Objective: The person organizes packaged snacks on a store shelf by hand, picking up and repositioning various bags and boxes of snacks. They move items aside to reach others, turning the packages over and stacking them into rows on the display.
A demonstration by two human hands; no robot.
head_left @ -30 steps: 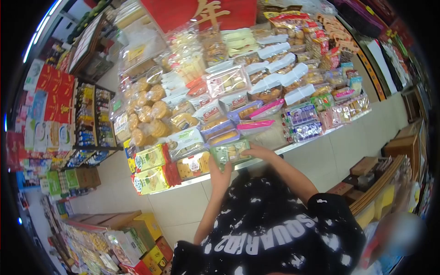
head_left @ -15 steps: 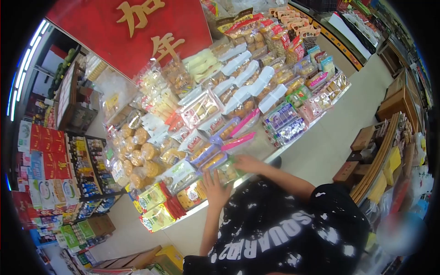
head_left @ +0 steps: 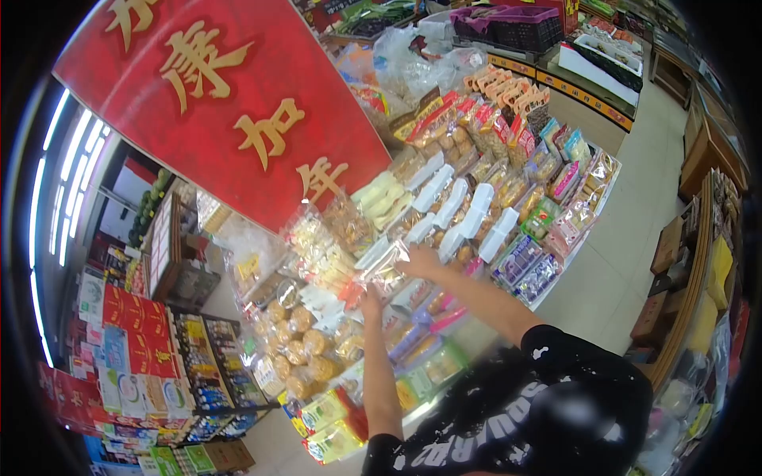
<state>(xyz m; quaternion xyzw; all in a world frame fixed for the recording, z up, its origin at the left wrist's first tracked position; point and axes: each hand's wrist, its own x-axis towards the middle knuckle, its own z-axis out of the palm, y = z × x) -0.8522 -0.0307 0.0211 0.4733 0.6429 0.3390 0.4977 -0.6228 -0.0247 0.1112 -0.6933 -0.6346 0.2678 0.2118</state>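
Observation:
Both arms stretch over a display of packaged pastries and snacks. My right hand (head_left: 421, 260) is closed at the right end of a clear plastic pastry pack (head_left: 386, 268) with a shiny wrapper. At the pack's lower left edge, my left hand (head_left: 371, 302) has its fingers bent against it. What lies inside the pack is hard to make out through the glare. Bags of round cookies (head_left: 305, 345) lie to the left of my left hand. Beyond my right hand are pastry packs with pale blank bands (head_left: 452, 202).
A large red sign (head_left: 230, 111) with gold characters rises behind the display. Purple-wrapped packs (head_left: 524, 270) line the right edge, yellow snack bags (head_left: 327, 420) the front left corner. Wooden shelving (head_left: 683, 278) stands across the aisle at right, stocked shelves (head_left: 210, 349) at left.
Both hands have moved from the packs at the front edge to the clear pack farther back, and now grip it. The view has tilted up, showing more of the red sign.

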